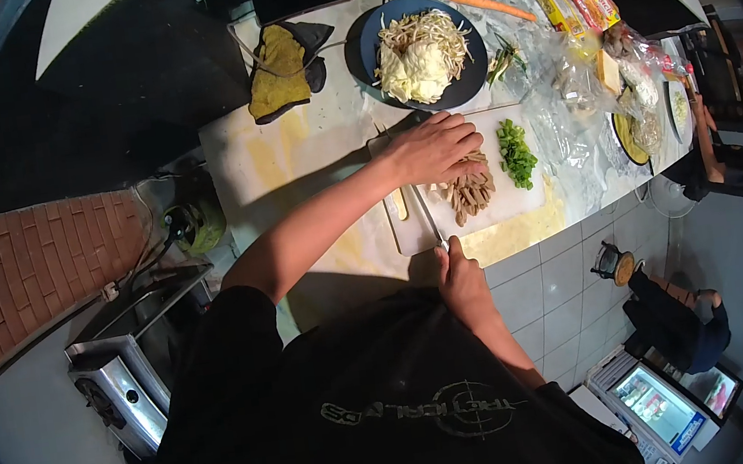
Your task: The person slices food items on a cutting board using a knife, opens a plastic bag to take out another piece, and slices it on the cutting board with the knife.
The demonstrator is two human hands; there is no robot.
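Note:
My right hand is closed around the handle of a knife, whose blade lies across a white cutting board. Over the board, my left hand presses down with bent fingers on brown sliced strips, perhaps meat; the fingertips are partly hidden. The blade is just beside these strips, on the near-left side. To their right on the same board sits a small heap of chopped green vegetable.
A dark plate of bean sprouts and shredded cabbage stands behind the board. A carrot, plastic bags, yellow packets and yellow-black gloves lie around. A stove is left; two people are at right.

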